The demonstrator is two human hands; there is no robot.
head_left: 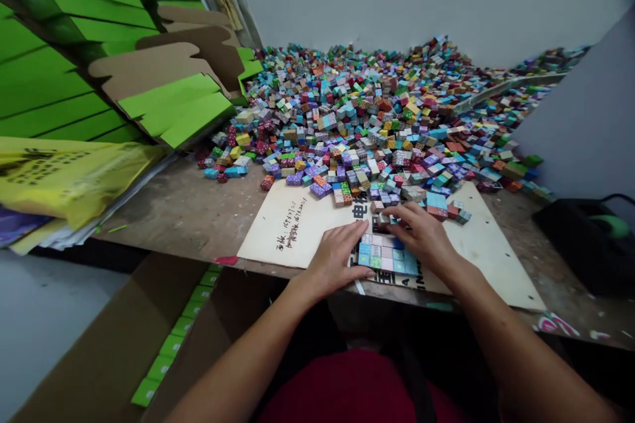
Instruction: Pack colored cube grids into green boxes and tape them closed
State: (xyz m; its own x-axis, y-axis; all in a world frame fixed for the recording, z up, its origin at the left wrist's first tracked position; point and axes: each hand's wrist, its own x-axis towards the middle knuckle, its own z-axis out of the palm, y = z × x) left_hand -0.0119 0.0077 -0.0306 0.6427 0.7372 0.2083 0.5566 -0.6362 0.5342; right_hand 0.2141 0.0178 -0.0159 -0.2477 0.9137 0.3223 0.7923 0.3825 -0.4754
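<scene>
Small patterned cubes stand in a flat block of rows at the front edge of a pale board with printed and handwritten marks. My left hand lies at the left side of this block, its fingers apart and holding nothing. Over the block's back right part is my right hand, thumb and fingers bent around a few cubes at the back of the rows. Its fingertips partly hide those cubes. Just beyond the right hand, a blue and red group of cubes rests on the board.
A large heap of colourful cubes spreads to the wall. Green boxes and an open carton stand at the left, near yellow packaging. A black tape dispenser sits at the right. Below is a cardboard box.
</scene>
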